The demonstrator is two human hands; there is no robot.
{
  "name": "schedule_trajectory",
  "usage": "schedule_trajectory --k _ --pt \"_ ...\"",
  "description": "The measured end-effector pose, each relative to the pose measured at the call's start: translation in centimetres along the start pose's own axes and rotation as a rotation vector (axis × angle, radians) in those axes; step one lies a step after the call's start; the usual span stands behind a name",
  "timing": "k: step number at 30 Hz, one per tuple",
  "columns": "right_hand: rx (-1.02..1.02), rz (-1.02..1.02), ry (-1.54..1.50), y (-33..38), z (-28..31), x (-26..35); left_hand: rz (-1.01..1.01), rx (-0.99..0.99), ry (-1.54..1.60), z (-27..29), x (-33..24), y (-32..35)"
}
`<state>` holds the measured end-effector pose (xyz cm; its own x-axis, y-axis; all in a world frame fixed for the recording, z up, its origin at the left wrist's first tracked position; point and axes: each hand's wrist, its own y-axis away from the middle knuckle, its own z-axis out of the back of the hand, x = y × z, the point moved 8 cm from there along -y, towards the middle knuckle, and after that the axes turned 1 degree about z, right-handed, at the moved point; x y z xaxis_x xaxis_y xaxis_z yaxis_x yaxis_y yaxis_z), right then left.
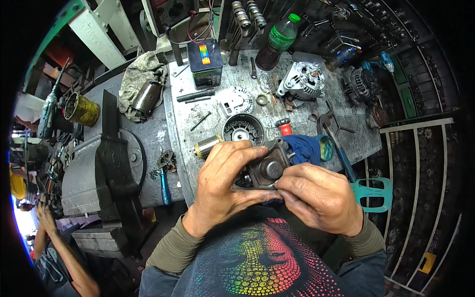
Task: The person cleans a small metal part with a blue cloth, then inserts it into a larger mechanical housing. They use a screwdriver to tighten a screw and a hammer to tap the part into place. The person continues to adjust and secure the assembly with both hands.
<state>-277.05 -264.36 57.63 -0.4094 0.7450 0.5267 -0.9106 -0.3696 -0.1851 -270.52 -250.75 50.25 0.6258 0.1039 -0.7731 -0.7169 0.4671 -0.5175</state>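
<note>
— Where is the grey cast-metal motor end housing?

— Off the bench, up near the chest, clamped between both hands. The left hand wraps its side, likely to steady it; the right hand pinches its lower rim with the fingertips.

— And around it?

— Just behind lie a copper-wound armature, a round black ribbed cover and a blue cloth. A heavy grey bench vise sits left.

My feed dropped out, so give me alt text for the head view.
Both hands, left hand and right hand, grip a grey cast-metal motor end housing over a cluttered grey metal workbench. Behind it lie a round black slotted cover, a silver alternator and a green plastic bottle.
</note>
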Motion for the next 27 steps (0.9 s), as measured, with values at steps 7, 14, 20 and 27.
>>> schedule_trajectory --k 7,14,20,27 --pt "0.051 -0.02 0.142 -0.6 -0.2 0.9 -0.019 -0.008 -0.013 0.2 0.0 0.0" --pt "0.172 -0.013 0.304 -0.6 -1.0 0.8 -0.054 -0.022 -0.003 0.2 0.0 0.0" --pt "0.074 0.027 0.166 -0.8 0.0 1.2 -0.038 -0.014 0.001 0.1 0.1 0.0" --pt "0.121 0.088 0.295 0.2 -1.3 1.4 -0.07 -0.009 0.017 0.2 -0.5 0.4"
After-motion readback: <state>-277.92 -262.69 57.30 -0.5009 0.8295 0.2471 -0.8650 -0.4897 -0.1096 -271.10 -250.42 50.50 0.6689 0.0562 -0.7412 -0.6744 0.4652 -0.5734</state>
